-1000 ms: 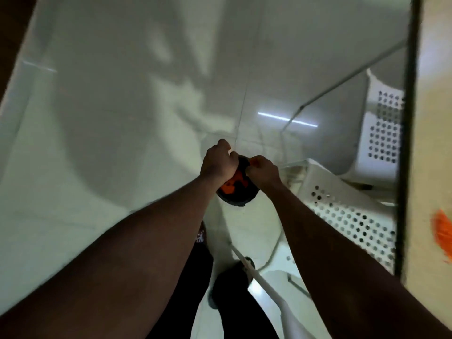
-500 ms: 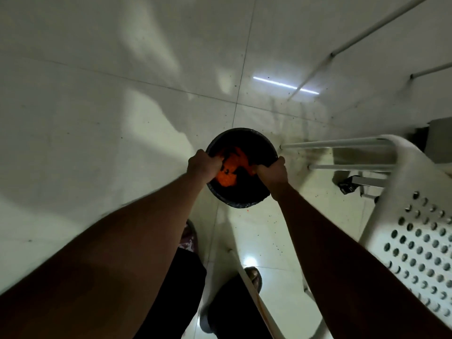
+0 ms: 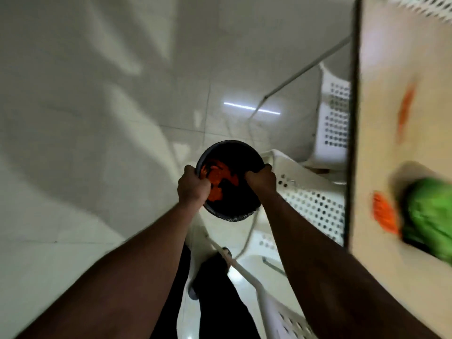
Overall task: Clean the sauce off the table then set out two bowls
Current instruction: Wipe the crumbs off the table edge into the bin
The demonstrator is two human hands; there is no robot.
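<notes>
A black bowl (image 3: 234, 155) with orange-red sauce smeared inside is held over the tiled floor, in the middle of the head view. My left hand (image 3: 193, 188) grips its left rim and my right hand (image 3: 261, 178) grips its right rim. The beige table (image 3: 381, 69) runs down the right side. Two orange sauce smears lie on it, one far (image 3: 406, 106) and one near (image 3: 385, 214). A green cloth (image 3: 430, 216) lies beside the near smear, blurred.
White perforated plastic chairs stand beside the table, one just right of the bowl (image 3: 310, 199), one farther back (image 3: 335, 123), and one at the bottom (image 3: 281, 314). Glossy white floor tiles (image 3: 97, 118) spread to the left. My dark-trousered legs are below.
The view has swung right, so the table, sauce smears and green cloth are back in sight. Both hands have kept hold of the bowl, which sits slightly lower in the view.
</notes>
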